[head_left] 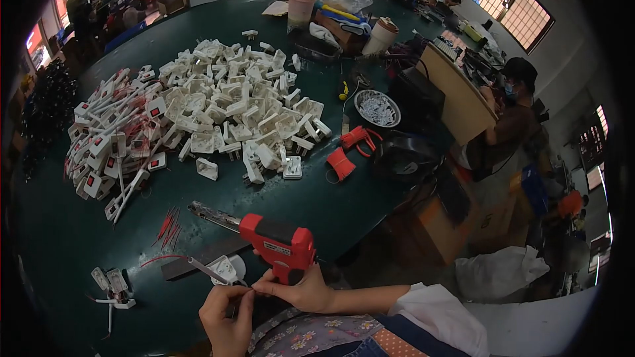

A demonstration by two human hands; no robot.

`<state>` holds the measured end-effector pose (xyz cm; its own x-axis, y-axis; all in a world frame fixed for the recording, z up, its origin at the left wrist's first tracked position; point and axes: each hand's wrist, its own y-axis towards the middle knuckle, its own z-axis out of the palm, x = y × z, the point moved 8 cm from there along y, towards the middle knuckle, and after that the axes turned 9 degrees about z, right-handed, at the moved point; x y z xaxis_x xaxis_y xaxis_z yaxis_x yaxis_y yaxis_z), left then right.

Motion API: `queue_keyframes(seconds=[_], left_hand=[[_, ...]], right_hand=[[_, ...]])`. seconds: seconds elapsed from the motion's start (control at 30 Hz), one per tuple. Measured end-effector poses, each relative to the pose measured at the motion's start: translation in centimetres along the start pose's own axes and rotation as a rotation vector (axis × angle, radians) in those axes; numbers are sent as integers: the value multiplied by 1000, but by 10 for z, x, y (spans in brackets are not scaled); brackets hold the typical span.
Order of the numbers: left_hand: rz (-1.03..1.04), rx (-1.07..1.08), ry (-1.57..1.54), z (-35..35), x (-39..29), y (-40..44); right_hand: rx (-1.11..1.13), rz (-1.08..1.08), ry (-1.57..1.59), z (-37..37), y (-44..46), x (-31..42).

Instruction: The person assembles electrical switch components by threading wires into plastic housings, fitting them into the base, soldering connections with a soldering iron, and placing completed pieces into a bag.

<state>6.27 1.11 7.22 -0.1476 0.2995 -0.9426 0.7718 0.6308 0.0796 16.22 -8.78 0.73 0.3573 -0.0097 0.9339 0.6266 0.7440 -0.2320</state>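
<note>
A red and black gun-shaped tool, which looks like a soldering gun, is in my right hand, its long metal front pointing left over the table. My right thumb and forefinger reach toward my left hand, whose fingers are pinched together; what lies between them is too small to make out. Just above the left hand sits a white plastic housing on a dark flat bar. Beside the housing slants a white tube, with a thin red wire reaching left from its end.
White plastic housings form a large heap. At left lie white parts with red switches. Loose red wires, more housings, red wire bundles and a metal bowl rest on the table. A co-worker sits at right.
</note>
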Motion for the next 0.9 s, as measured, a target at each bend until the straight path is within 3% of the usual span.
queue_keyframes(seconds=[0.1,0.13,0.27,0.4,0.47,0.53,0.63,0.8,0.9], left_hand=[[233,67,91,-2,12,-1],[128,4,62,-7,14,-2],[226,-86,171,-37,8,-4],[113,-127,240,-50,33,-18],[257,-141,427,-48,23,-18],[232,-148,382,-44,31,-21],[375,-101,349,-33,25,-21],[349,-115,266,-21,38,-22],[347,-143,258,-19,43,-21]], right_hand=[[-28,7,-4,-7,0,-2],[-43,15,-5,-8,-1,-1],[-76,-85,69,-25,-12,19],[-27,-10,-156,-56,-25,24],[-5,88,-209,-76,-36,13],[113,-22,-148,-80,-47,11],[89,64,-243,-96,-68,-8],[103,83,-305,-99,-88,-22],[86,300,-374,-100,-97,-39]])
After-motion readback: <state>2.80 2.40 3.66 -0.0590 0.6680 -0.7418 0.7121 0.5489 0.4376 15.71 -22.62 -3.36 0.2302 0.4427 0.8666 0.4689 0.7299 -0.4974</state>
